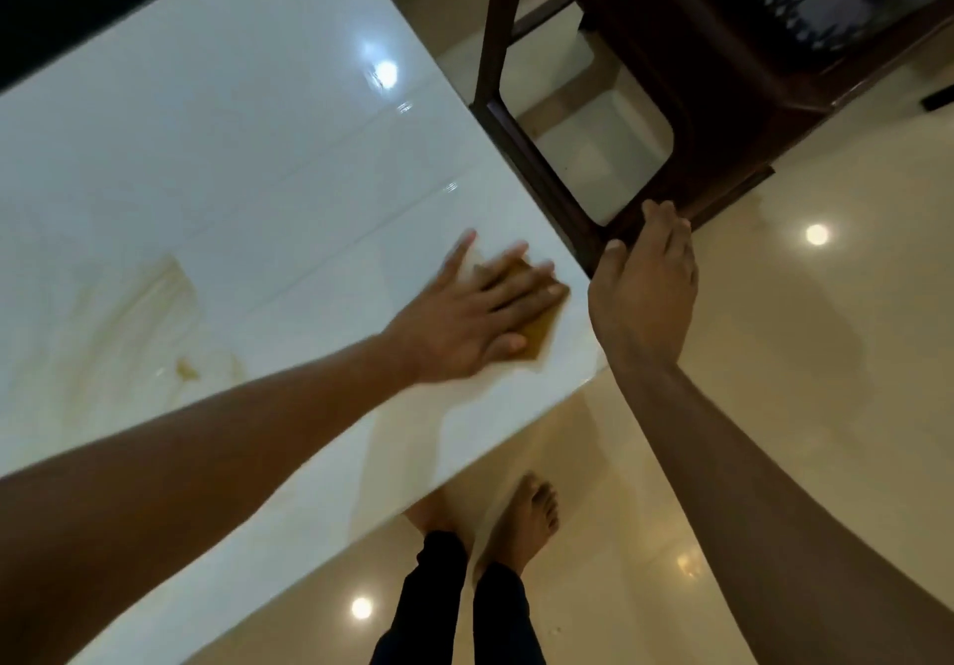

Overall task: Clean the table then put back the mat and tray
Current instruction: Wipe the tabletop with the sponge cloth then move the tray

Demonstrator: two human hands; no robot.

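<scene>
You are pressing your left hand flat, fingers straight and spread, on a brown cloth that is lying on the glossy white table, near the table's right edge. Pale yellowish smears are showing on the tabletop to the left of the cloth. Your right hand is gripping the top rail of a dark wooden chair, fingers curled over it, just beside the table edge. Your bare feet are standing on the shiny beige floor below.
</scene>
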